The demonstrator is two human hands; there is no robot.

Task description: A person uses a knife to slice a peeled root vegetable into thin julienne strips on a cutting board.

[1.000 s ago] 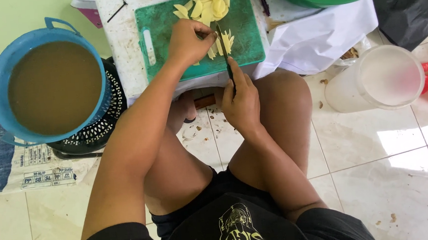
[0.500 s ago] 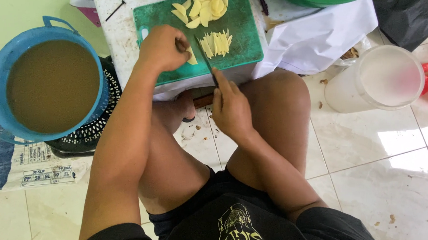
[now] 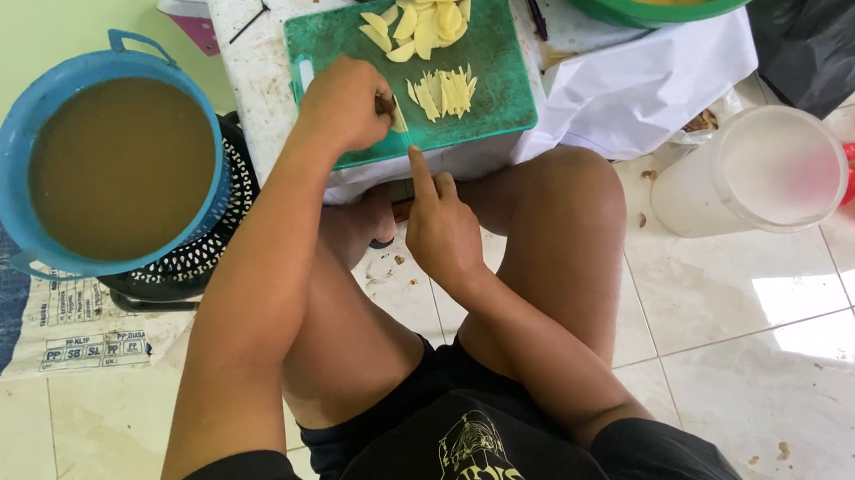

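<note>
- Two hands work at the near edge of a low white worktop (image 3: 255,72), over a green cutting board (image 3: 496,75) that lies on it.
- Left hand (image 3: 343,106) is curled into a loose fist on the board's near left part, fingers pinched on a pale potato piece (image 3: 397,120) just beside its knuckles.
- Right hand (image 3: 439,231) hangs just off the worktop's near edge, forefinger stretched straight toward the board and the other fingers folded; whether it grips a knife cannot be told, as no blade or handle shows clearly.
- One small cluster of thin potato sticks (image 3: 442,94) lies mid-board, just right of the left hand.
- One heap of flat potato slices (image 3: 422,20) sits at the board's far edge, well apart from the hands.
- One green basin (image 3: 667,11) at the worktop's far right corner holds pale yellow cut strips.
- One blue tub (image 3: 11,169) with handles, left of the worktop, is full of murky brown water; it rests on a black perforated basket (image 3: 198,261) on the floor.
- One translucent white bucket (image 3: 690,187) stands on the tiled floor to the right; its contents cannot be made out.
- White cloth (image 3: 637,80) drapes off the worktop's right edge.
</note>
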